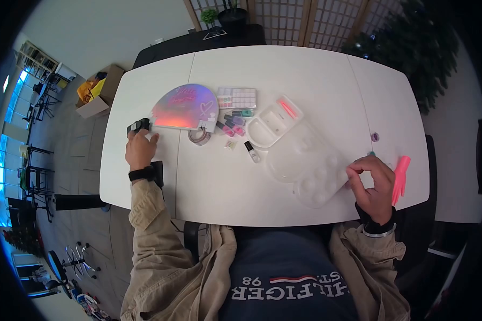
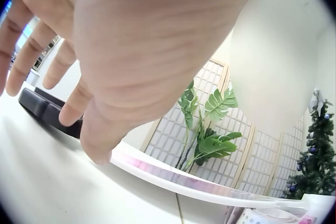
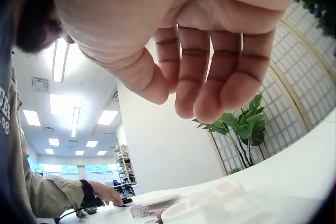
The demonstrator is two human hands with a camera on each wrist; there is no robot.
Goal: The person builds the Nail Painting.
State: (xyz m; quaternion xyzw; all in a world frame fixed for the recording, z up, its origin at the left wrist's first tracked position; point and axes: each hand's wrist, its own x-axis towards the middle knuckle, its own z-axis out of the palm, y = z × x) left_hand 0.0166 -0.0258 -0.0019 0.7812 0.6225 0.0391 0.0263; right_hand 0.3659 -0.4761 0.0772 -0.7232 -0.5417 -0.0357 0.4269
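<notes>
My left hand (image 1: 140,151) reaches to a black boxy object (image 1: 138,126) at the table's left side; in the left wrist view its fingers hang extended over that black object (image 2: 44,111). My right hand (image 1: 376,187) hovers by the right end of a translucent palette (image 1: 310,171), thumb and index tips close together. In the right wrist view the right-hand fingers (image 3: 210,85) are loosely bent, and nothing shows between them. Beside that hand lies a pink hand-shaped form (image 1: 401,179). A small purple roll (image 1: 375,137) sits beyond it.
A shiny half-round case (image 1: 185,107) stands left of centre, with a tape roll (image 1: 200,137) before it. Several polish bottles (image 1: 233,126), a bottle with black cap (image 1: 252,152), a clear box (image 1: 237,98) and a white tray (image 1: 262,128) lie mid-table. A black item (image 1: 156,174) is beside the left wrist.
</notes>
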